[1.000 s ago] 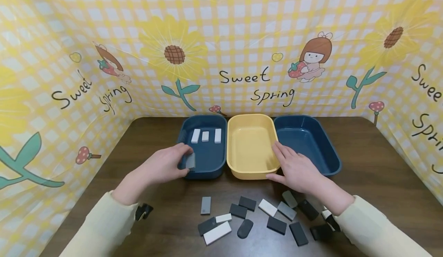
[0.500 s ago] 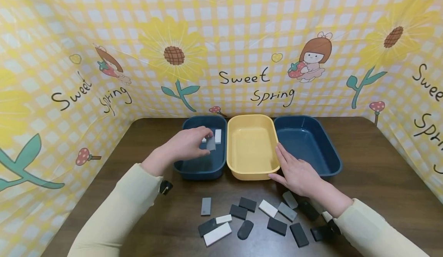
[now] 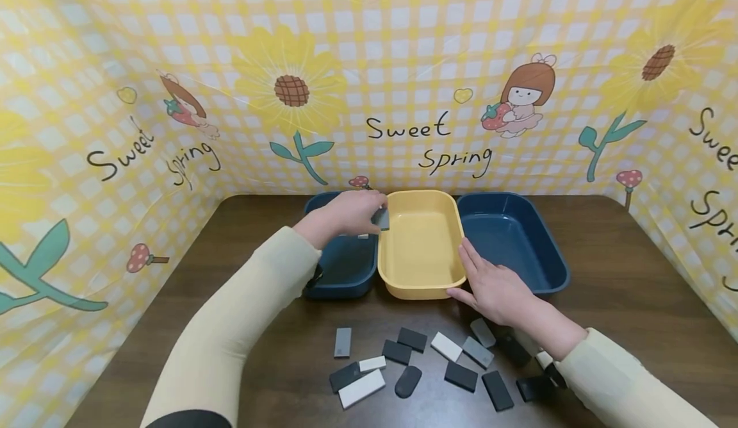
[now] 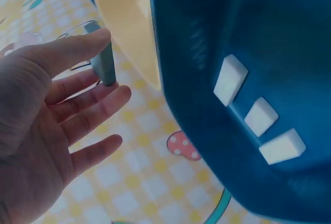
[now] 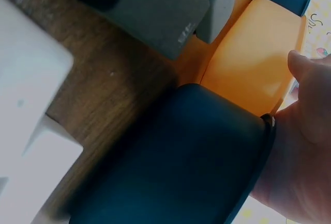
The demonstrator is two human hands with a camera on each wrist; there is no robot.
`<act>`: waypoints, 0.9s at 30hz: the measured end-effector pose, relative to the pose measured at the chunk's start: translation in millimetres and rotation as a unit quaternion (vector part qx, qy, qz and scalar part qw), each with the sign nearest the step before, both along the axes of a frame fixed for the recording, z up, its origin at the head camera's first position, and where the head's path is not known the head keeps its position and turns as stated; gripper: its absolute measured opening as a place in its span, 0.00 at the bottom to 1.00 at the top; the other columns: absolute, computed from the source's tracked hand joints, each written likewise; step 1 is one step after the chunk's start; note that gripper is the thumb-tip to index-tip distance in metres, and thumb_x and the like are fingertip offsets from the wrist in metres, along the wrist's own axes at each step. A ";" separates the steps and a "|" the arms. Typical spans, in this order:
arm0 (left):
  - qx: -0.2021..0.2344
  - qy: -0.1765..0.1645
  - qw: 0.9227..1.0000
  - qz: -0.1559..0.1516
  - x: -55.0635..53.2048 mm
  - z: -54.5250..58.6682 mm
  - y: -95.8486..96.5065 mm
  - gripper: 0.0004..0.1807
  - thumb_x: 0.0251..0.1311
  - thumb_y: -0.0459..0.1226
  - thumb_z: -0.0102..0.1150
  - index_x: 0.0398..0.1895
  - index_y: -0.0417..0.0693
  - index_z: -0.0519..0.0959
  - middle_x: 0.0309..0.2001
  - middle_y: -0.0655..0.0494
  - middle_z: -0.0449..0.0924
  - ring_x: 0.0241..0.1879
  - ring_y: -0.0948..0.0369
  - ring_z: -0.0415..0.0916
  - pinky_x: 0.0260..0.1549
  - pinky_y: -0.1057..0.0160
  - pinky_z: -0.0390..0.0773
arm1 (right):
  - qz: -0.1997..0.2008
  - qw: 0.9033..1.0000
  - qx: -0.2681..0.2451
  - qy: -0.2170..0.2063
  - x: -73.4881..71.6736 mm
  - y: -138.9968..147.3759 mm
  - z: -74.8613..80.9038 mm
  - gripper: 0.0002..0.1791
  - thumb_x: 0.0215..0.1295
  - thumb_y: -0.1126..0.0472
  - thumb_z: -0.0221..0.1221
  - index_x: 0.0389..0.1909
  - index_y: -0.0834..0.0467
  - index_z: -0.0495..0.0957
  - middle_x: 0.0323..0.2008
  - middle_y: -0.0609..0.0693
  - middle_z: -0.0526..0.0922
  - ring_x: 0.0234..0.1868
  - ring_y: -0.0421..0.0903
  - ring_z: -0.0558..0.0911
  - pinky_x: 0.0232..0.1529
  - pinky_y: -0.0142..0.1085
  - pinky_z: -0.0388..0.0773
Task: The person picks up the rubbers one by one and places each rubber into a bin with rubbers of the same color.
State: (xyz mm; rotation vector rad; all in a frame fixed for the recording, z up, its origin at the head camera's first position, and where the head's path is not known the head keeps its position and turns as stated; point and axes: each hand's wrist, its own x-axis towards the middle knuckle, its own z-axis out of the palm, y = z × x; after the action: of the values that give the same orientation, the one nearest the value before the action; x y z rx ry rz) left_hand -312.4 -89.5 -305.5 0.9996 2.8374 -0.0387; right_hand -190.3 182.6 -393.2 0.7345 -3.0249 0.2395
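Note:
My left hand (image 3: 354,213) pinches a small grey rectangular block (image 3: 382,218) between thumb and fingers, above the rims where the left blue bin (image 3: 346,268) meets the yellow bin (image 3: 421,242). In the left wrist view the block (image 4: 106,63) sits upright between the thumb and fingertips, and the lower fingers are spread. Three white blocks (image 4: 231,79) lie inside the left blue bin, mostly covered by my hand in the head view. My right hand (image 3: 498,287) rests with extended fingers at the yellow bin's right rim, beside the right blue bin (image 3: 507,242).
In front of the bins, several black, grey and white blocks lie on the dark wooden table (image 3: 277,364), including a grey block (image 3: 343,343) and a rounded black piece (image 3: 408,382). A yellow checked cloth (image 3: 323,43) hangs behind and at the sides.
My left hand has carried the grey block up and to the right, from the left blue bin's near left side to the yellow bin's left rim. The right hand has barely moved.

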 end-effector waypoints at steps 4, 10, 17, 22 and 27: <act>-0.038 0.005 0.999 -0.008 -9.7 -9.3 22.6 0.20 0.57 0.41 0.68 0.52 0.46 0.76 0.43 0.54 0.76 0.40 0.58 0.73 0.44 0.58 0.74 | 0.000 1.000 -0.005 -0.002 2.9 1.0 -3.6 0.48 0.68 0.38 0.53 0.73 0.69 0.49 0.73 0.65 0.51 0.59 0.61 0.74 0.51 0.54 0.75; -0.088 0.013 0.996 -0.024 -21.2 -27.5 50.5 0.12 0.60 0.39 0.64 0.45 0.49 0.76 0.42 0.56 0.77 0.41 0.59 0.74 0.44 0.60 0.74 | 0.000 1.000 -0.003 0.002 3.0 0.9 -5.8 0.49 0.67 0.37 0.53 0.73 0.69 0.50 0.73 0.64 0.52 0.61 0.61 0.73 0.51 0.54 0.75; -0.097 -0.031 0.995 -0.004 -32.0 -43.8 61.8 0.09 0.62 0.33 0.60 0.45 0.46 0.75 0.47 0.51 0.77 0.44 0.57 0.72 0.47 0.60 0.71 | -0.005 1.000 -0.001 0.000 -0.4 -0.1 -2.1 0.47 0.69 0.37 0.50 0.73 0.69 0.50 0.73 0.64 0.51 0.62 0.62 0.72 0.52 0.55 0.74; -0.121 -0.047 0.991 0.013 -35.8 -54.7 57.5 0.10 0.59 0.32 0.62 0.43 0.47 0.75 0.43 0.53 0.76 0.41 0.56 0.69 0.43 0.61 0.69 | -0.006 1.000 -0.005 -0.006 -1.0 -0.5 -0.8 0.47 0.70 0.38 0.49 0.74 0.68 0.49 0.74 0.64 0.50 0.64 0.62 0.70 0.53 0.55 0.73; -0.143 -0.028 0.989 0.001 -36.1 -57.4 53.3 0.08 0.58 0.31 0.60 0.40 0.47 0.76 0.41 0.53 0.77 0.38 0.56 0.70 0.41 0.60 0.70 | -0.007 1.000 -0.006 -0.004 -1.5 -0.5 -0.4 0.46 0.70 0.38 0.50 0.74 0.68 0.50 0.74 0.63 0.51 0.64 0.62 0.70 0.53 0.55 0.73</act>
State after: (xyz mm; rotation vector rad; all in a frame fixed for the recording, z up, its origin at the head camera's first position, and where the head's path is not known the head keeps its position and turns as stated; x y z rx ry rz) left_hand -348.5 -36.2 -362.9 0.9178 2.6808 -0.3978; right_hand -191.7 182.1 -393.5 0.7138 -3.0317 0.2598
